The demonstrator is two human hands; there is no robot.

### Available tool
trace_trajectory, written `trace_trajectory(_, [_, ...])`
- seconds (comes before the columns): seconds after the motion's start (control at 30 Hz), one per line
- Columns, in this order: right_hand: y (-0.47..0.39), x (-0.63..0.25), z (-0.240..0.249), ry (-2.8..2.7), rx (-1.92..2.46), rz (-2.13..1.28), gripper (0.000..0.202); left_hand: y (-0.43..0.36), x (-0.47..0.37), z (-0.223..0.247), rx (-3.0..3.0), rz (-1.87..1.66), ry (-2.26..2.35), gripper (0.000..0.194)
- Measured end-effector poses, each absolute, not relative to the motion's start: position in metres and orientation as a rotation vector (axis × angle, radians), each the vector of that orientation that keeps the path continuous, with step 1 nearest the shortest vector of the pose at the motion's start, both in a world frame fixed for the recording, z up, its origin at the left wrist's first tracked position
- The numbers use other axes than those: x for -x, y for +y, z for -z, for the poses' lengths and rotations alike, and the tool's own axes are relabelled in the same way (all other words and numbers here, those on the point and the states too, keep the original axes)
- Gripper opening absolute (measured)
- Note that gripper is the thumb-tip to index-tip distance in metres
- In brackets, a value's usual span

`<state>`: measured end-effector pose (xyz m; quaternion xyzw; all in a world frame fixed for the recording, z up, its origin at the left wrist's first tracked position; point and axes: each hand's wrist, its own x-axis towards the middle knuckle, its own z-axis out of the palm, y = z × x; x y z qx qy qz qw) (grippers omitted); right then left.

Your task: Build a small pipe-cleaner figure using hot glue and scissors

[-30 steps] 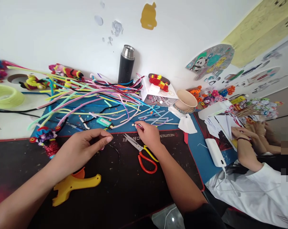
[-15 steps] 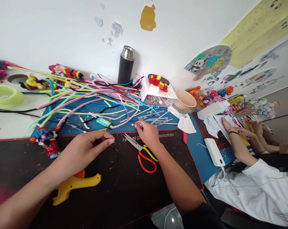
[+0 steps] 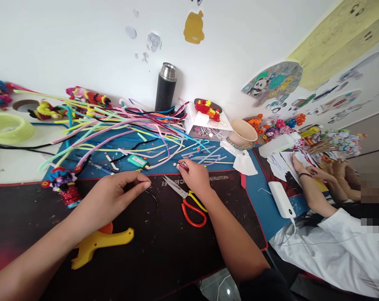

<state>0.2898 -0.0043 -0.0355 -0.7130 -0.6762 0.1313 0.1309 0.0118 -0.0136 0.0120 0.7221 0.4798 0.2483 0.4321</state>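
Note:
My left hand is held over the dark desk mat, thumb and forefinger pressed together. Whatever is in that pinch is too small to make out; a thin dark strand curves on the mat just beyond the fingertips. My right hand is closed near the mat's far edge, its fingers around a small shiny bit that I cannot name. Slightly open scissors with red and yellow handles lie between the hands, beside my right wrist. A yellow tool with an orange part rests under my left forearm.
Many coloured pipe cleaners spread along the back. A fuzzy doll lies at the left, a teal labelled item behind my left hand. A black flask and a beige bowl stand by the wall. Another person's arms are at right.
The view has tilted very slightly. Both hands keep the same pose and place, and nothing on the mat has visibly moved.

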Motion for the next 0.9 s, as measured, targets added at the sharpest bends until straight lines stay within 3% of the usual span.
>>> trace_trajectory(0.17, [-0.0097, -0.2931, 0.0341, -1.963, 2.027, -0.433, 0.028, -0.0127, -0.0101, -0.0087, -1.81, -0.613, 1.2, 0.045])
trace_trajectory(0.9, [-0.0026, -0.2899, 0.0365, -1.983, 2.09, -0.346, 0.016, -0.0129, -0.0114, -0.0019, -1.865, -0.579, 1.169, 0.045])
